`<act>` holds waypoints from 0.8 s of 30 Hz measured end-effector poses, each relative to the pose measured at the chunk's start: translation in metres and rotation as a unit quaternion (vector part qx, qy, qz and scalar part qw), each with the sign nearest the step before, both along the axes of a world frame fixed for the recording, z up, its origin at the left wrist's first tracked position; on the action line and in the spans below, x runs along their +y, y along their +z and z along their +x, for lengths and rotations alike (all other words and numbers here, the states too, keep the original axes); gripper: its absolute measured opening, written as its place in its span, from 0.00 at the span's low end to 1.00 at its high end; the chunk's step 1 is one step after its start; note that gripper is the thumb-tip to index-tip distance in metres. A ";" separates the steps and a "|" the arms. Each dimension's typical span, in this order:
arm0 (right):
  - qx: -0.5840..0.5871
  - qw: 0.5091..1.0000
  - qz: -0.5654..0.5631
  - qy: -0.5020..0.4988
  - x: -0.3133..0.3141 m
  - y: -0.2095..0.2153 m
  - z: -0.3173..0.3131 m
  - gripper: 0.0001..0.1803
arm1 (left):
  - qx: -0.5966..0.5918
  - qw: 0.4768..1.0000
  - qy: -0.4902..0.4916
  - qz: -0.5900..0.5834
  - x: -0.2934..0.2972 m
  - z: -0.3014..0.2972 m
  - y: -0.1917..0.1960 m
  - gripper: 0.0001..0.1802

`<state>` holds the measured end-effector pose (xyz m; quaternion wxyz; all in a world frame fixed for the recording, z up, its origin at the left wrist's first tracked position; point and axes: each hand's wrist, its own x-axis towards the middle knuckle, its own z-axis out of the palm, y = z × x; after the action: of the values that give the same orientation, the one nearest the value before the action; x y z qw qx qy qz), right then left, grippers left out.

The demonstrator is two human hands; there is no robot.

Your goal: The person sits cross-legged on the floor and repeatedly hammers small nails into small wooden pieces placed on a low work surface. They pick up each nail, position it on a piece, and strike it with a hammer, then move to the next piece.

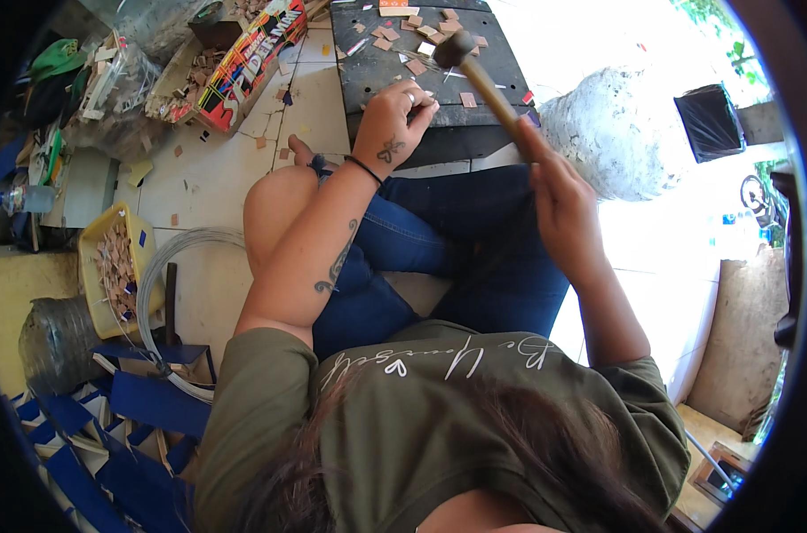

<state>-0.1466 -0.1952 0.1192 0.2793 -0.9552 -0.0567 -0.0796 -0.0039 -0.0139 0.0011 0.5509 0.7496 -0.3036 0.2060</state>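
Note:
My right hand (563, 209) is wrapped round the wooden handle of a hammer (492, 93). The hammer's dark, rounded head is raised over a low dark bench (368, 75). At the bench's near edge my left hand (393, 123) is closed, its thumb and fingers drawn together. Whatever it pinches is too small and hidden to name. Several small square wooden pieces (416, 67) lie scattered on the bench beyond both hands, with thin white sticks and paper scraps among them.
Left of my legs stand a yellow basket (143, 233) of wooden pieces, a coil of wire (159, 275) and blue boxes (155, 404). A printed carton (248, 75) of wooden bits lies farther off. A bulky whitish sack (612, 133) stands right of the bench.

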 end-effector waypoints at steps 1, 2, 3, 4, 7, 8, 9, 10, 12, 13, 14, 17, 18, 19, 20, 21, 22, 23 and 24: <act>0.017 1.000 -0.019 0.011 0.000 -0.002 0.002 0.27 | 0.002 1.000 0.004 0.003 0.000 -0.001 0.000 0.04; 0.046 0.998 -0.041 0.007 0.000 -0.003 0.004 0.27 | 0.006 1.000 0.005 0.007 0.000 -0.001 0.000 0.05; 0.006 1.000 -0.017 0.015 -0.001 -0.004 0.004 0.27 | 0.007 1.000 0.010 0.010 0.000 0.000 0.000 0.05; -0.018 1.000 0.003 0.013 -0.002 -0.006 0.003 0.26 | 0.005 1.000 0.008 0.005 0.000 0.002 0.000 0.04; 0.017 1.000 -0.007 0.007 -0.006 -0.014 0.003 0.26 | 0.020 1.000 0.008 0.009 0.000 -0.001 -0.002 0.04; 0.028 0.999 -0.020 0.013 -0.008 -0.018 0.004 0.25 | 0.026 0.999 0.013 0.021 0.001 -0.002 -0.001 0.04; -0.007 1.000 -0.019 0.005 -0.010 -0.023 0.005 0.26 | 0.028 0.999 0.017 0.033 0.001 -0.001 0.000 0.03; -0.058 0.998 -0.017 0.010 -0.012 -0.028 0.008 0.26 | 0.011 0.999 0.017 0.032 0.001 0.000 0.003 0.04; -0.101 0.994 -0.035 -0.024 -0.020 -0.038 0.013 0.26 | 0.009 0.999 0.019 0.042 0.002 -0.003 0.008 0.05; -0.098 0.992 -0.056 -0.063 -0.028 -0.042 0.022 0.26 | -0.011 0.999 0.019 0.035 0.003 -0.003 0.011 0.04; -0.113 0.986 -0.084 -0.091 -0.036 -0.046 0.032 0.25 | -0.012 0.999 0.020 0.041 0.007 -0.003 0.014 0.04; -0.030 0.967 -0.155 -0.200 -0.050 -0.066 0.070 0.22 | 0.026 0.995 0.071 0.060 0.040 -0.002 0.021 0.05; -0.017 0.964 -0.165 -0.207 -0.053 -0.072 0.080 0.21 | -0.008 0.995 0.089 0.053 0.064 -0.002 0.023 0.05; -0.006 0.962 -0.174 -0.212 -0.055 -0.077 0.089 0.19 | -0.008 0.988 0.147 0.053 0.092 -0.007 0.022 0.06; 0.009 0.958 -0.184 -0.219 -0.056 -0.082 0.094 0.19 | 0.000 0.979 0.195 0.066 0.130 -0.016 0.021 0.07; -0.033 0.952 -0.230 -0.201 -0.054 -0.084 0.099 0.18 | -0.036 0.949 0.280 0.143 0.173 -0.026 0.021 0.07; -0.072 0.940 -0.276 -0.186 -0.052 -0.085 0.103 0.17 | -0.013 0.926 0.322 0.197 0.220 -0.041 0.021 0.08; -0.089 0.923 -0.327 -0.183 -0.048 -0.083 0.107 0.17 | 0.026 0.881 0.377 0.283 0.268 -0.057 0.024 0.08; -0.120 0.934 -0.300 -0.152 -0.043 -0.079 0.115 0.17 | 0.041 0.851 0.421 0.310 0.310 -0.075 0.024 0.08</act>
<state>-0.0316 -0.2381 0.0399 -0.0447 -0.9751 0.0352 -0.2141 -0.0786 0.2966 0.0247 0.1625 0.9451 0.0159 0.2830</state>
